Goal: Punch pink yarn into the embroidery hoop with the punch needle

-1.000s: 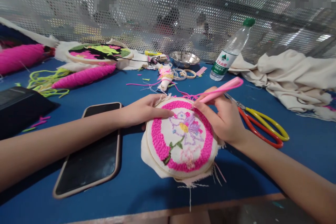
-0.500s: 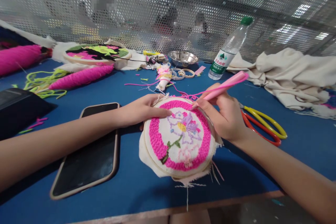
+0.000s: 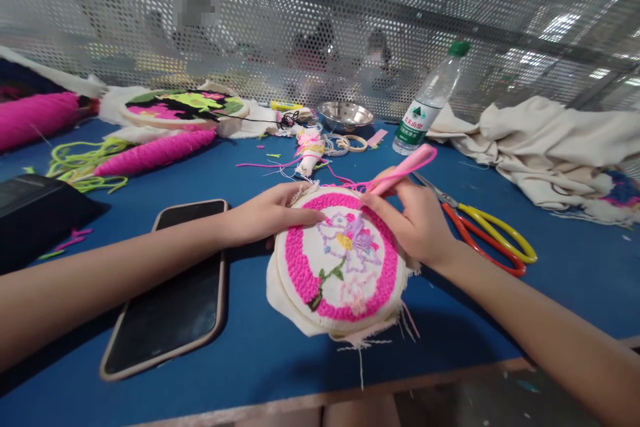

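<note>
The embroidery hoop (image 3: 340,267) lies on the counter (image 3: 250,353), its pink border filled all round and its flower seemingly part-stitched. The left hand (image 3: 270,213) rests on its rim, fingers released. The right hand (image 3: 415,223) fingers grasp the punch needle (image 3: 400,170) at the far edge.

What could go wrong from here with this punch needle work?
The left hand rests on the embroidery hoop near the punch needle; a slip by the right hand could prick it. The loose pink yarn might snag. The scissors beside the right wrist could get bumped.
</note>
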`<act>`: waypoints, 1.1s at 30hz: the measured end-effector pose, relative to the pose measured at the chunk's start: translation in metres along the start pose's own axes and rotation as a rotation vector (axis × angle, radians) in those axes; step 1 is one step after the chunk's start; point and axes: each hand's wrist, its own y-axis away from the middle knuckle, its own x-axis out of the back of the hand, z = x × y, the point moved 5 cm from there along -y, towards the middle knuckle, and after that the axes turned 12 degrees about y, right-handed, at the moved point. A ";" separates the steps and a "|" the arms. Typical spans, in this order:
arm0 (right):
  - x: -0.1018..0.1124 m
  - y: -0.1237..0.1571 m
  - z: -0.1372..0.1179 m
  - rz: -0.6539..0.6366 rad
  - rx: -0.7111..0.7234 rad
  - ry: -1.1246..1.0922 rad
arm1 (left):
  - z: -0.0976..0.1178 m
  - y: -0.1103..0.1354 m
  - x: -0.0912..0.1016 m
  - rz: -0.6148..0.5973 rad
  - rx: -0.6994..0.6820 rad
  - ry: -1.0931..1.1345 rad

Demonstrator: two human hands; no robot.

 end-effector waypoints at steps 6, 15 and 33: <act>0.003 0.001 0.004 0.006 -0.116 -0.065 | -0.001 -0.002 0.002 0.004 0.006 -0.013; 0.006 0.002 0.004 -0.001 -0.127 -0.067 | -0.001 -0.002 0.002 -0.011 0.014 -0.021; 0.007 0.000 -0.006 0.003 0.099 0.104 | 0.000 0.000 0.001 0.020 -0.007 -0.002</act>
